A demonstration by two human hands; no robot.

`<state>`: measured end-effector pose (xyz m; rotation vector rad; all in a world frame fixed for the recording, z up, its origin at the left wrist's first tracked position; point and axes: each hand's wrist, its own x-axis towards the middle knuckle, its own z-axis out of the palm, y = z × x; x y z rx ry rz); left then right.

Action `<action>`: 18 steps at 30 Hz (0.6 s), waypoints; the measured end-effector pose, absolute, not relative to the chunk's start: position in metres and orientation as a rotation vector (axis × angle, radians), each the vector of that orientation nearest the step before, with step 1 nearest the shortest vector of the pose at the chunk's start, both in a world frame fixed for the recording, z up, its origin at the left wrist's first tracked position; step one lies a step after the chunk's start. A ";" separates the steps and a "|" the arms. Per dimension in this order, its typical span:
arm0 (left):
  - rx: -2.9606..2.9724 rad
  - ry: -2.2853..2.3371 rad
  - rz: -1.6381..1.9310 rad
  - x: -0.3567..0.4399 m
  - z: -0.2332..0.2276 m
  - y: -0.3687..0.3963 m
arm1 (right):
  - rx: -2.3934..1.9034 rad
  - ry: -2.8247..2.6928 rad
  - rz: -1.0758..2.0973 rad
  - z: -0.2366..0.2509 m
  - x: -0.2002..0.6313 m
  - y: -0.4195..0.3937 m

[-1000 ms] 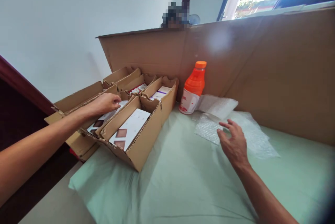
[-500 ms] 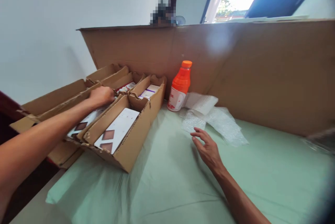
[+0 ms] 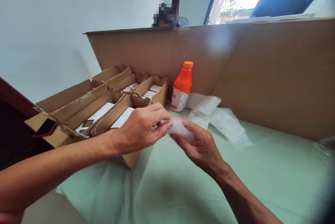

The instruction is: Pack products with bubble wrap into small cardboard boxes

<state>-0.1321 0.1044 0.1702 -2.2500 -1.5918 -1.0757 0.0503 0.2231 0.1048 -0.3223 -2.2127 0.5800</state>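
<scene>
Out of the divided cardboard box, where it was half a second ago, the left hand has come to the right, and the right hand has moved up and inward, so both now meet above the green cloth. Between them is a small crumpled piece of clear plastic, probably bubble wrap, though it is blurred. It lies to the right of the left fingertips and reaches into the right hand; its longer direction goes from one hand to the other, sloping slightly down to the right. Both hands touch it, but the right one covers more. As for the grip, the left thumb and fingers are nearly closed, pinching its left end, while the right thumb and fingers curve around the other end, parted only by its thickness. Behind the right hand, loose bubble wrap sheets lie on the cloth, just beside the orange bottle.
</scene>
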 end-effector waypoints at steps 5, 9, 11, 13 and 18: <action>-1.910 -1.864 -1.053 -0.189 0.176 0.099 | -0.954 -2.028 0.300 0.070 0.048 0.333; -1.294 -2.394 -0.836 -0.268 0.206 0.083 | -1.216 -2.280 -0.053 0.028 0.037 0.409; -1.157 -2.623 -0.728 -0.304 0.214 0.076 | -1.187 -2.473 -0.106 0.003 0.032 0.422; -1.158 -2.788 -0.626 -0.334 0.216 0.072 | -1.124 -2.509 -0.187 -0.019 0.027 0.423; -1.341 -2.955 -0.421 -0.381 0.196 0.087 | -1.067 -2.420 -0.314 -0.047 0.023 0.419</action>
